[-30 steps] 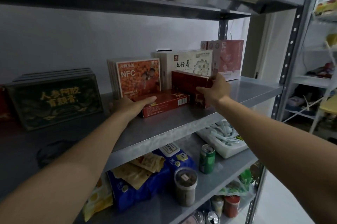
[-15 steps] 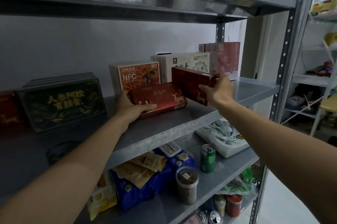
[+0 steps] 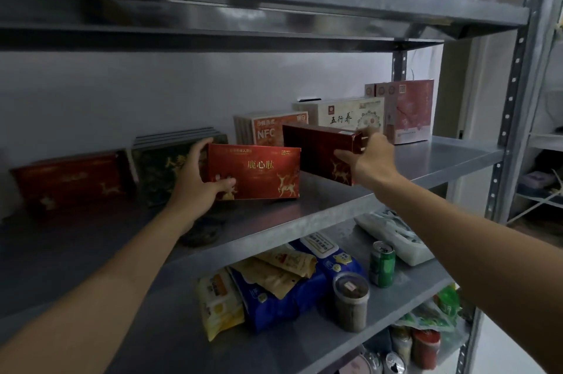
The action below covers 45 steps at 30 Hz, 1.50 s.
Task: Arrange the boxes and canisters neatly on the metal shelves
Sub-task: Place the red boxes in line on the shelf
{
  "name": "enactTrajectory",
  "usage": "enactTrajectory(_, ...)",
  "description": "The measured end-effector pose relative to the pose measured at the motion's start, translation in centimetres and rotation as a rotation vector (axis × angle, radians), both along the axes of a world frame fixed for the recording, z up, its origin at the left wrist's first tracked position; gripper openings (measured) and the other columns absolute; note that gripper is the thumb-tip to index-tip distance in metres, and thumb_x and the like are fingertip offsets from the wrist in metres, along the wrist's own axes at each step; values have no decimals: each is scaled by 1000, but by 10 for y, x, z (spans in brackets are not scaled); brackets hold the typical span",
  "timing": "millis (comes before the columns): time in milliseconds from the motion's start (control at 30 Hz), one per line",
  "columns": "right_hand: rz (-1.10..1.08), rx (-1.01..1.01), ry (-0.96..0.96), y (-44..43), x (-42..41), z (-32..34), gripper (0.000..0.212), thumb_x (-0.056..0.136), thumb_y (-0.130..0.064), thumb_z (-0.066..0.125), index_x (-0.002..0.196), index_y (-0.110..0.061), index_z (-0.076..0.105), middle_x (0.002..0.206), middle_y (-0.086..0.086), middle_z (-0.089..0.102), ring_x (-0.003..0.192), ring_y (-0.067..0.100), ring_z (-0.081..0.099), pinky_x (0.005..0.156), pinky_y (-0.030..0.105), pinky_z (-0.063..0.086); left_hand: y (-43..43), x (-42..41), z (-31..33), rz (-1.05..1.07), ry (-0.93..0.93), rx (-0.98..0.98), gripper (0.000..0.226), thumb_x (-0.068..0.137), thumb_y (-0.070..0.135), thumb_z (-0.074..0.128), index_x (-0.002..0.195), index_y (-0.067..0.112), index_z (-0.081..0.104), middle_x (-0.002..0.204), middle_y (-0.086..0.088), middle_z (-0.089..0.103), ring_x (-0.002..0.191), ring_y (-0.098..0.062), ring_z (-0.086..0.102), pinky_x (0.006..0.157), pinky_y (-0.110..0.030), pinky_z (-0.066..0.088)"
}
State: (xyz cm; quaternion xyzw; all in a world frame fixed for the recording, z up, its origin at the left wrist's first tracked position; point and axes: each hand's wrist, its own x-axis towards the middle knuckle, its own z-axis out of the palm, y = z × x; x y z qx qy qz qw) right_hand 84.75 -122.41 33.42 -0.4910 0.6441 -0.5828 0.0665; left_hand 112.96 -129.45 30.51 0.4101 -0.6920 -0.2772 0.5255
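My left hand (image 3: 199, 183) grips the left end of a bright red box with gold deer (image 3: 262, 171), held upright on the middle metal shelf (image 3: 426, 160). My right hand (image 3: 367, 160) holds the right end of a dark red deer box (image 3: 316, 149), lifted and tilted just right of the first. Behind them stand an orange NFC box (image 3: 265, 126), a white box (image 3: 350, 116) and a pink box (image 3: 409, 111). Left of my left hand stand a dark green box (image 3: 158, 166) and another dark red box (image 3: 70, 181).
The lower shelf (image 3: 182, 328) carries snack bags (image 3: 274, 291), a green can (image 3: 382, 264), a lidded canister (image 3: 350, 300) and a white pack (image 3: 396, 236). More cans and jars sit below. The top shelf (image 3: 274, 8) overhangs closely. An upright post (image 3: 515, 84) bounds the right side.
The bright red box has gone from lying flat to standing upright and moved left with my left hand. My right hand has kept the dark red box raised. The view shifted right.
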Motion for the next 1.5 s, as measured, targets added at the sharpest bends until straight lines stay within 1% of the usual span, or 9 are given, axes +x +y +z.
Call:
enactTrajectory(100,48,-8,-1,5,39,4,47,82,-13,79,121,-7,54,109,6,61,104,24,61,92,42,55,11,53,0,35,32,17,78,82,2,74,138,42,39,127,3,52,111,-13,53,77,-20,44)
enactTrajectory(167,78,-20,10,9,70,6,46,82,-13,79,121,-6,54,106,4,61,104,24,62,93,44,54,20,92,1,72,41,21,76,82,0,74,136,42,40,122,3,54,108,-14,55,75,-19,44)
enactTrajectory(400,180,-47,9,18,163,10,45,78,-22,83,117,-10,64,108,4,71,97,21,68,87,40,58,53,210,-4,204,32,53,85,80,3,77,143,37,33,131,1,50,121,-15,48,98,-33,42)
enactTrajectory(533,204,-46,22,22,208,16,45,76,-28,85,112,-8,66,103,6,72,91,21,69,84,41,59,63,259,-10,296,14,69,78,80,4,76,143,26,36,133,1,52,118,-16,52,102,-35,43)
enactTrajectory(633,255,-66,-7,24,238,19,44,78,-22,84,115,-9,64,104,4,70,94,21,69,85,38,58,65,286,-16,330,5,92,70,79,2,77,137,20,42,131,-1,54,114,-17,54,96,-30,44)
enactTrajectory(800,334,-97,-62,26,274,24,53,79,-15,82,125,-12,56,112,5,68,101,20,67,91,43,57,60,308,-18,380,-16,91,63,79,4,78,131,17,46,122,0,58,108,-16,55,93,-29,43)
enactTrajectory(1000,324,-108,-22,29,292,28,52,82,-19,80,126,-11,53,115,5,67,102,20,65,89,37,57,46,326,-18,439,-27,121,47,82,10,77,121,16,51,125,-6,61,109,-17,55,94,-31,42)
enactTrajectory(1267,312,-130,-37,19,291,34,46,81,-18,81,120,-16,55,113,4,67,100,21,67,86,40,58,21,320,-15,481,-141,91,50,81,12,78,123,7,52,124,-12,62,113,-28,59,93,-33,46)
enactTrajectory(1500,357,-135,-11,0,301,35,43,81,-18,81,114,-19,52,109,3,65,95,19,66,76,33,57,-3,315,-12,479,-216,105,54,81,17,79,127,7,52,127,-14,61,115,-28,59,98,-36,47)
